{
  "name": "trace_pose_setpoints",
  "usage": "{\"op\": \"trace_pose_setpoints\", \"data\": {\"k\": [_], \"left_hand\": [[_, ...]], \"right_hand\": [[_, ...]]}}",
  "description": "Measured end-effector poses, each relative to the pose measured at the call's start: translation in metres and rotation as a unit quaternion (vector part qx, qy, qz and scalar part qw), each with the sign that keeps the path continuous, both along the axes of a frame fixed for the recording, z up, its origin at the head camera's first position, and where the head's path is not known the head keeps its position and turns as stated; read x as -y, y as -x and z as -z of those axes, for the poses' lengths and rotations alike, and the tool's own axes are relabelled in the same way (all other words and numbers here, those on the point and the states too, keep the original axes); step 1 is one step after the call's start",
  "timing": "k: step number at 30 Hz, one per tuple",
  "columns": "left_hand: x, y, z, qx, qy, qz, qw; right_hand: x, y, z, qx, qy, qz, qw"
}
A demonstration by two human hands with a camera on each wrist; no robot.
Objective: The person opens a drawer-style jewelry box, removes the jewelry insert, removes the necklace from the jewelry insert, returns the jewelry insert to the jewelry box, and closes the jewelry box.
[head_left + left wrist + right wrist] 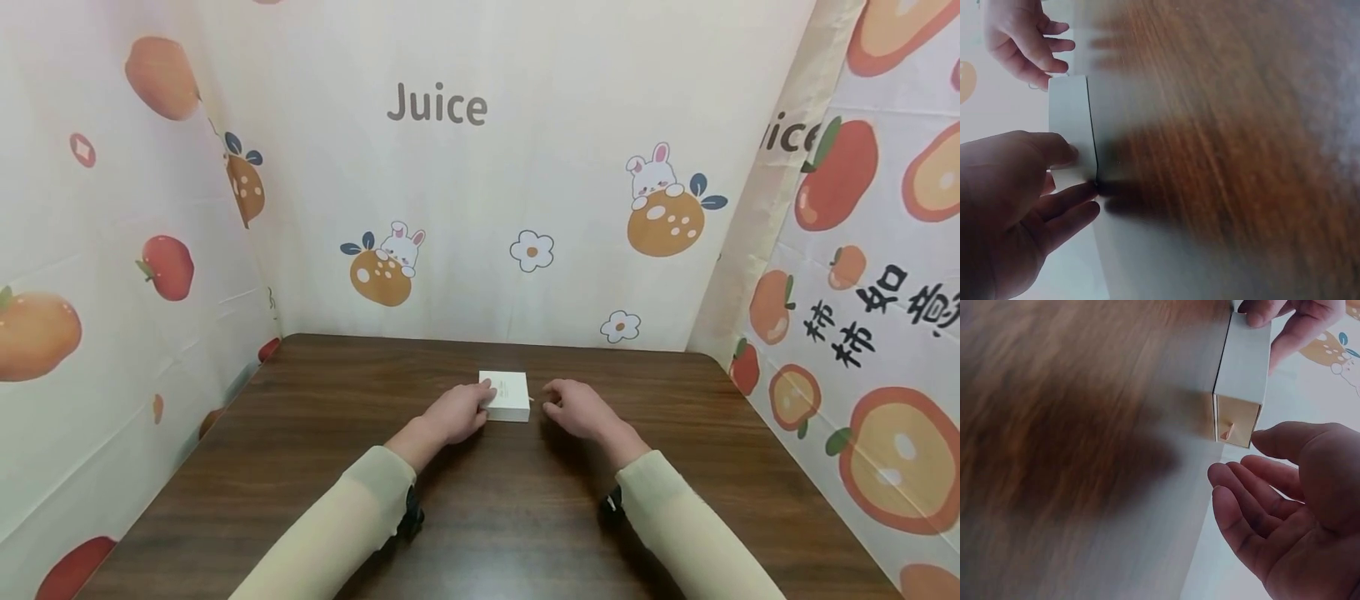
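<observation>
- White, flat, boxy carton [513,393] lies on the dark brown wood-grain desk [495,517], at 12 o'clock from the person, towards the far edge.
- Front face runs 9 to 3 o'clock; which side is longest, cannot tell.
- Tan end panel [1239,414] with small pinkish pull tab [1227,432] faces 3 o'clock, towards the right hand [583,408].
- Left hand [453,414] nearer: grips the carton's 9 o'clock end between thumb and fingers.
- Right hand: fingers loosely bent, thumb apart, nothing held; carton just beside it, at 9 o'clock.
</observation>
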State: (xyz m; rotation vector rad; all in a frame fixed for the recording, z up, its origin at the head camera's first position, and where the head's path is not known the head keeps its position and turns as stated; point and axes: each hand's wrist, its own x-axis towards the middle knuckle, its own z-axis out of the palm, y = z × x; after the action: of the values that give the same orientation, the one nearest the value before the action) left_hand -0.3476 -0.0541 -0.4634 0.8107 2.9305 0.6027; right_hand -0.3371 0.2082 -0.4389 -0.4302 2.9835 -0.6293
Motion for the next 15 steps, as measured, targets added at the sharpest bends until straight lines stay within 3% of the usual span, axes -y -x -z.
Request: {"op": "trace_pose_setpoints", "data": {"k": [1, 3, 5, 8, 10, 15], "left_hand": [[0.0, 0.002, 0.002, -0.003, 0.001, 0.002, 1.0], [0.004, 0.015, 0.02, -0.03, 0.006, 0.015, 0.9994], [0.004, 0.016, 0.02, -0.037, 0.012, 0.017, 0.9991], [0.003, 0.008, 0.011, -0.023, 0.007, 0.015, 0.9996], [-0.001, -0.006, -0.008, -0.001, 0.009, 0.001, 1.0], [-0.002, -0.011, -0.013, -0.011, 0.016, -0.004, 0.9998]], "right_hand": [[0.002, 0.002, 0.001, 0.001, 0.001, 0.0, 1.0], [0.006, 0.004, 0.002, 0.002, 0.0, -0.001, 1.0], [0.01, 0.006, 0.003, -0.004, -0.004, -0.005, 1.0], [0.016, 0.01, 0.004, -0.01, -0.007, -0.005, 1.0], [0.019, 0.013, 0.005, -0.012, -0.012, -0.006, 1.0], [0.027, 0.02, 0.008, -0.015, -0.03, -0.011, 0.999]]}}
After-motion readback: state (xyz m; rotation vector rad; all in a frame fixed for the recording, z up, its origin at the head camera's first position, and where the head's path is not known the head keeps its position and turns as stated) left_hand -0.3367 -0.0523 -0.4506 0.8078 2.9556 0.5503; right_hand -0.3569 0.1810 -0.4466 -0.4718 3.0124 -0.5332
